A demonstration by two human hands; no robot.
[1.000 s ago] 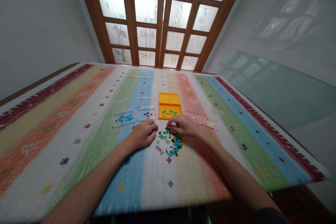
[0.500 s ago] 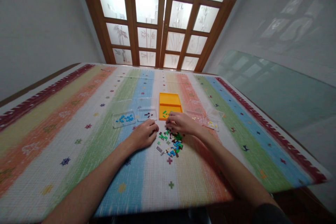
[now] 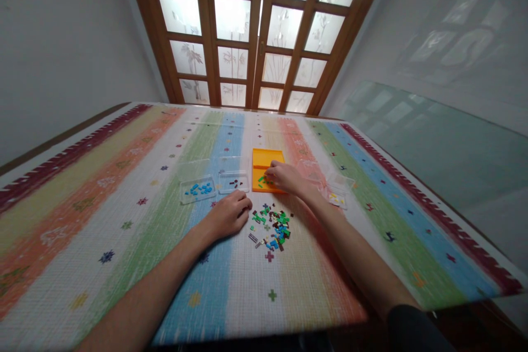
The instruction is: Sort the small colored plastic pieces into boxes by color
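Okay, so the right hand [image 3: 284, 177] is over the orange box [image 3: 266, 156], which sits open roughly midway between the table's left and right edges, lid flopped back toward the far edge. Its fingertips are bunched together just above the near half, right by some little green pieces [image 3: 261, 180] lying in there. Can't tell if anything's pinched between them (the fingers and the blur hide it).

The left hand [image 3: 231, 213] rests on the striped tablecloth [image 3: 251, 286], fingers curled in close to each other, and again I can't tell whether it's gripping anything. It's just beside the loose pile [image 3: 280, 229] of green, blue, dark brown and pale bits, which lies between the orange box and the table's near edge.

Going from the orange box toward the left edge you get a clear tray [image 3: 223, 182] with a few dark pieces, then a second see-through tray [image 3: 197, 199] with bright blue ones. Over toward the right edge, past the right forearm, a smaller clear container [image 3: 344, 196] has yellow bits in it. Beyond the far edge there's a wood-framed door [image 3: 254, 66] with frosted panes.
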